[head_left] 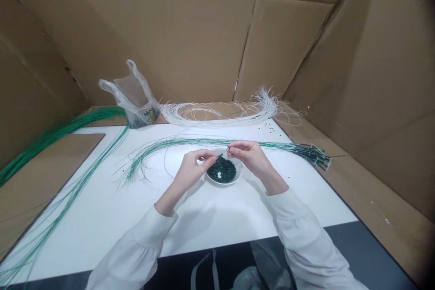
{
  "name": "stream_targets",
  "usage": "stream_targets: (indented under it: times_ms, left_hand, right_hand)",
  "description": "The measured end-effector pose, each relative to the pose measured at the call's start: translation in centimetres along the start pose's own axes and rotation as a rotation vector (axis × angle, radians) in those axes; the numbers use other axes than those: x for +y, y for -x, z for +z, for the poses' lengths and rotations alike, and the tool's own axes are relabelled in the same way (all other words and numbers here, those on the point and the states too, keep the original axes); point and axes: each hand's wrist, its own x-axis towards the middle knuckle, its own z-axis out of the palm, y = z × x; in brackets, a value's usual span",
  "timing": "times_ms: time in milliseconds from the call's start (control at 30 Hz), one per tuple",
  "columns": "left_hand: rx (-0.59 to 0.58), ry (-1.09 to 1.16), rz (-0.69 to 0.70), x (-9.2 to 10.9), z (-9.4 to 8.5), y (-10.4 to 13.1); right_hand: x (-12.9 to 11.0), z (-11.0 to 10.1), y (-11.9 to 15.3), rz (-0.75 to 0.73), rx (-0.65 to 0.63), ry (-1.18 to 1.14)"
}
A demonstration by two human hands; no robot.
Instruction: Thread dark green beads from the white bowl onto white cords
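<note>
Both hands meet over a white bowl (239, 173) full of small dark green beads (222, 170), with a small white piece (219, 175) lying among them. My left hand (193, 170) is at the bowl's left side, thumb and forefinger pinched together; what they hold is too small to name. At the far right rim, my right hand (250, 157) pinches a thin pale strand (224, 150) whose end points toward the left fingertips. Just behind the bowl lies a bundle of green strands (170, 142), its right end (314, 154) dark and beaded-looking.
A coil of white cord (217, 121) lies along the back, beside a translucent plastic bag (137, 106). More green strands (68, 129) run down the left. Dark loose beads (270, 128) dot the white tabletop (217, 222) at back right. Cardboard walls (204, 41) enclose the table.
</note>
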Motion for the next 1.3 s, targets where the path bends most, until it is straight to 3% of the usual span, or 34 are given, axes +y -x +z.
stream_targets:
  times_ms: [567,1033,1300]
  left_hand:
    - [-0.025,-0.029,0.006,0.02,0.00,-0.06]
    - [-0.012,-0.081,-0.006,-0.19,-0.11,-0.04]
    - [-0.002,-0.089,0.002,-0.03,-0.16,-0.07]
  right_hand:
    - [0.03,-0.07,0.04,-0.022,-0.002,0.000]
    - [-0.12,-0.41,0.13,-0.043,0.027,0.175]
    - [0.00,-0.58,0.03,-0.041,0.020,0.164]
